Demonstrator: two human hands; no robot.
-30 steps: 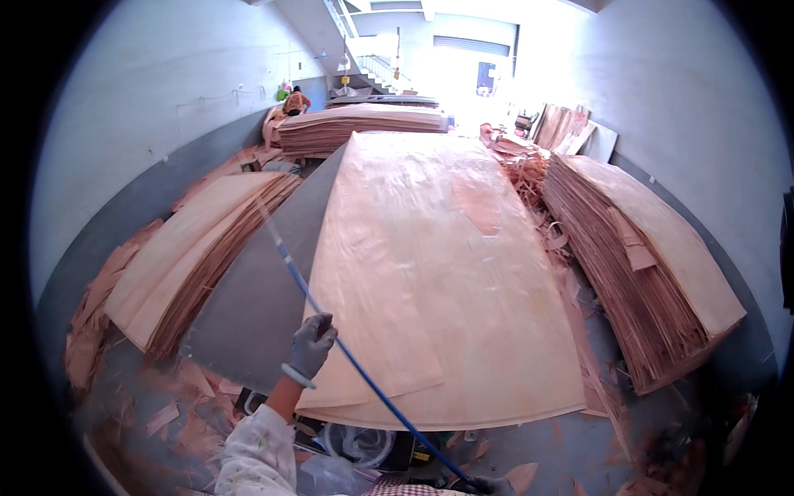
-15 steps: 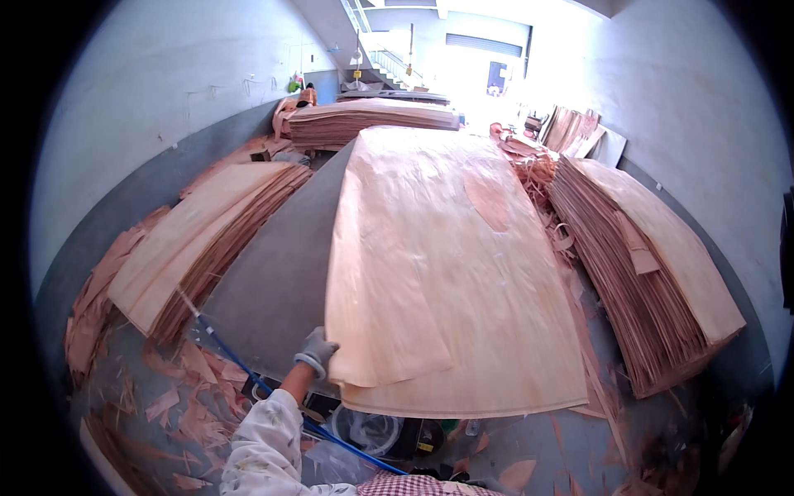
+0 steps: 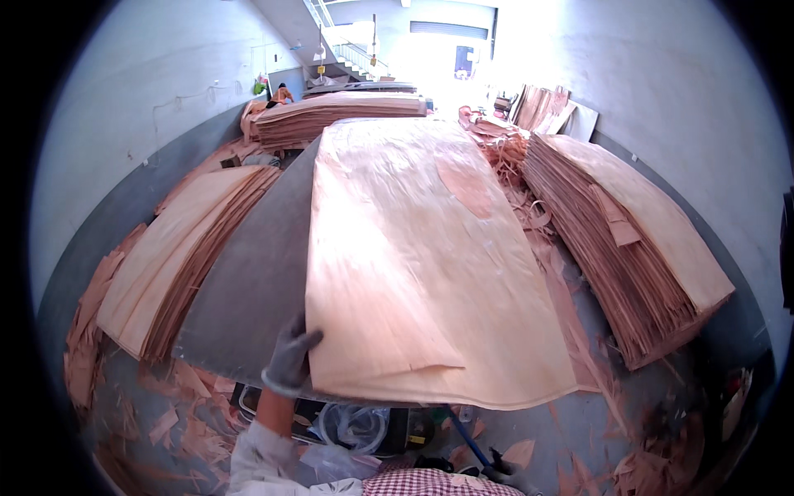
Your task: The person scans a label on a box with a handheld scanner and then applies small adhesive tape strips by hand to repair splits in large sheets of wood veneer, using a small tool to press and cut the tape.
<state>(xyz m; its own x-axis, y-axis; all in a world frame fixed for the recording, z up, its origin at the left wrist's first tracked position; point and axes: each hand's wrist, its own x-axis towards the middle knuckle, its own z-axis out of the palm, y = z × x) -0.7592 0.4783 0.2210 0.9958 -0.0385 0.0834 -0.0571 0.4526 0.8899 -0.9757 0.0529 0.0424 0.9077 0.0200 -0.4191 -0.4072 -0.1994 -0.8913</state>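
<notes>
Veneer sheet (image 3: 413,281) lies spread, still wrinkled, over dark worktop (image 3: 240,289)
Left hand (image 3: 289,357) pinches its edge; right hand (image 3: 506,473) grips blue rod (image 3: 469,438).

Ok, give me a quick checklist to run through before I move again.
1. Left hand on the wood sheet: ok, it grips the left edge, a digit showing over the top.
2. Right hand closed around the blue stick: cannot tell, the hand is dark and low in the picture.
3. Blue stick off the top of the sheet: ok, it shows below the near edge.
4. Sheet even in colour: not ok, there's a reddish patch toward the far right.
5. Floor free of scraps: not ok, pieces lie around on both sides.
</notes>
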